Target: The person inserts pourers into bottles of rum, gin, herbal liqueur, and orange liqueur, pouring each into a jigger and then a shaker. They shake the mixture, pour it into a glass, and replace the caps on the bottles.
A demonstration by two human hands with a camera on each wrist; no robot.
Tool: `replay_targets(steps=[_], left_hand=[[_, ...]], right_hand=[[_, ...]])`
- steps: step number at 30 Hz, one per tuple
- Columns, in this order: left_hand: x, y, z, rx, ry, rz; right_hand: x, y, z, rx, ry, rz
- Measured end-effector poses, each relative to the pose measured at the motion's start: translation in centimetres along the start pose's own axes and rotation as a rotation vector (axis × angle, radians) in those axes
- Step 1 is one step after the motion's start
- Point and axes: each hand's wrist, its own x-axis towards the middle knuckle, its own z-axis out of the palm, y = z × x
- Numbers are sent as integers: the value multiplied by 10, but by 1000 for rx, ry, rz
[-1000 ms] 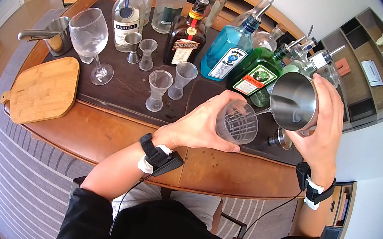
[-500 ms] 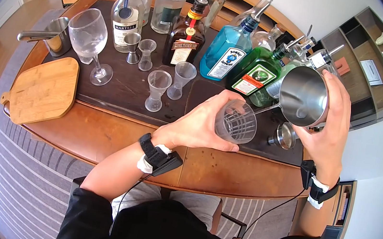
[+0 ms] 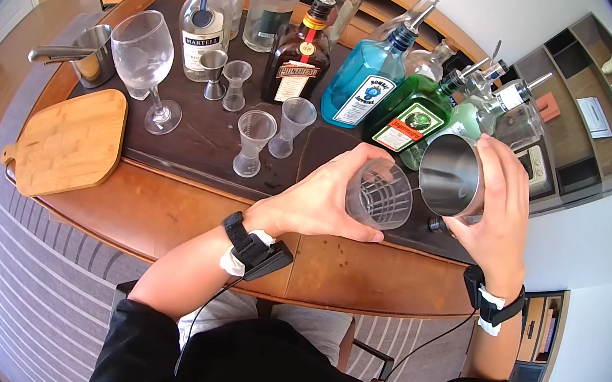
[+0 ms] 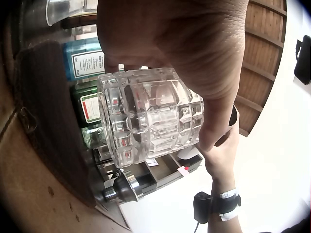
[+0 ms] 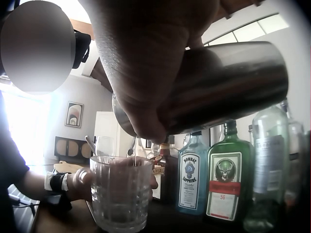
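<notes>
My left hand (image 3: pixel 324 197) is wrapped round a clear cut-glass tumbler (image 3: pixel 379 194). Its faceted wall and heavy base fill the middle of the left wrist view. To its right, my right hand (image 3: pixel 501 209) grips a steel shaker tin (image 3: pixel 448 177) tipped well over, mouth toward the glass. In the right wrist view the tin (image 5: pixel 233 82) lies almost level above the tumbler (image 5: pixel 121 189), and a thin stream runs from its lip down to the glass. My right palm hides part of the tin there.
Behind the hands stand a blue bottle (image 3: pixel 366 83), a green bottle (image 3: pixel 412 120) and a brown bottle (image 3: pixel 297 66). Clear measuring cups (image 3: pixel 254 142), a stemmed glass (image 3: pixel 142 53) and a wooden board (image 3: pixel 73 141) are leftward. A flared metal piece (image 4: pixel 124 188) lies beyond the tumbler.
The tin in my right hand shifted right and up, away from the tumbler, then came back left and lower, close to its rim. My left hand and the tumbler hardly moved.
</notes>
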Motion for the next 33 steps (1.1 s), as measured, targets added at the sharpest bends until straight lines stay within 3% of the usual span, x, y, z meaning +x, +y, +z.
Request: replay_targets(steps=[20,33], left_hand=[[0,-1,-1,34,-7,-9],[-1,-1,-1,41,5,11]], right_hand=[[20,5,-19,-78,114,-62],[-4,-9,14,26,-28,-18]])
